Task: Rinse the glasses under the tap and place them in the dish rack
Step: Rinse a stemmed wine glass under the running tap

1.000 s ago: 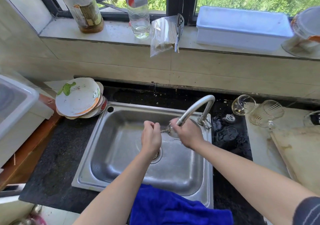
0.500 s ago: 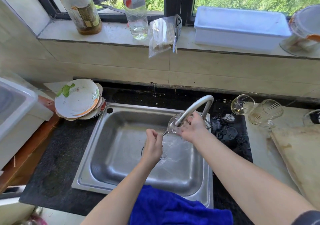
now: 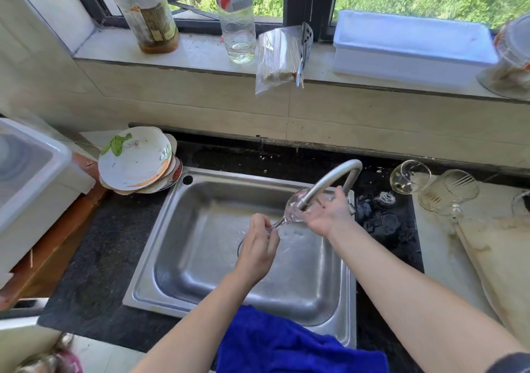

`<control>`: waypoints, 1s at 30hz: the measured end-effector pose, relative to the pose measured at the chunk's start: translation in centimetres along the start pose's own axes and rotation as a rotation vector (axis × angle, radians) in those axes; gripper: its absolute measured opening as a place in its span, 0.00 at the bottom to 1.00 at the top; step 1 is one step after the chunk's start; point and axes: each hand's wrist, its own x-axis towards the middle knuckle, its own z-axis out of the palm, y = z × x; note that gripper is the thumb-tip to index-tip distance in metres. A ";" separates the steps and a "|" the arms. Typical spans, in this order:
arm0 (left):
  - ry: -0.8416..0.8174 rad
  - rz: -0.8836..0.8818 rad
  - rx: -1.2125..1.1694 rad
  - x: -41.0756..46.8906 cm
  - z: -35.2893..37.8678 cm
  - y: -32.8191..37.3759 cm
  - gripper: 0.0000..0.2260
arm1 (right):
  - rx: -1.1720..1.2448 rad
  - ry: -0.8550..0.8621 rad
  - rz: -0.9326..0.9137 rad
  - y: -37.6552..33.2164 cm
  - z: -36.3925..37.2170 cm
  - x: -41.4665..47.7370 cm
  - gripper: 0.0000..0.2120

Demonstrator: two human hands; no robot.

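Observation:
A clear stemmed glass is tilted over the steel sink, its bowl up against the spout of the curved tap. My left hand pinches the glass by its stem and foot. My right hand cups the bowl, fingers spread around it just under the spout. Two more glasses stand on the counter to the right: a round stemmed glass and a cut-pattern glass. A white rack-like tub sits at the far left.
Stacked dirty plates lie at the sink's back left corner. A blue cloth hangs over the sink's front edge. A wooden board lies at right. On the sill stand a jar, a bottle and a white box.
The glass has been raised from low in the sink to the tap spout. My right hand has moved up with the bowl; my left has shifted to the stem and foot.

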 end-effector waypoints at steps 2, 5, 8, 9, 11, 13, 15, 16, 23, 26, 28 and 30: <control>-0.058 -0.098 -0.047 0.3 -0.2 0.1 0.05 | -0.080 -0.022 0.013 0.7 -0.4 0.2 0.26; -0.203 -0.424 -0.470 1.0 -0.4 0.6 0.04 | -0.206 -0.064 0.058 1.1 -0.6 -0.1 0.25; -0.320 -0.627 -0.700 1.6 -1.1 1.2 0.04 | -0.152 -0.069 0.046 0.2 -0.6 0.2 0.28; -0.364 -0.687 -0.777 1.8 -1.4 1.2 0.05 | -0.179 -0.073 0.055 0.2 -0.8 0.1 0.28; -0.487 -0.796 -0.945 2.1 -2.1 0.8 0.05 | -0.207 -0.119 0.088 0.0 -1.2 0.0 0.28; -0.605 -0.833 -1.034 2.2 -2.6 0.3 0.04 | -0.170 -0.163 0.064 -0.7 -1.3 -0.3 0.29; -0.649 -0.859 -1.078 2.1 -2.6 0.2 0.05 | -0.159 -0.156 0.056 -0.8 -1.2 -0.2 0.29; -0.655 -0.879 -1.097 2.1 -2.5 0.2 0.05 | -0.185 -0.158 0.075 -0.4 -1.2 -0.3 0.29; -0.495 -0.885 -0.964 2.5 -1.9 1.2 0.07 | -0.047 0.017 -0.024 0.5 -0.7 0.5 0.21; -0.216 -0.541 -0.489 2.4 -1.1 1.2 0.07 | -0.140 0.096 0.051 1.9 -0.4 0.5 0.23; -0.114 -0.186 -0.067 1.4 -0.7 0.8 0.06 | -0.116 0.169 0.058 1.4 -0.1 1.2 0.27; -0.060 0.080 0.210 0.2 -0.3 1.0 0.07 | 0.028 0.206 -0.015 0.7 0.4 1.6 0.29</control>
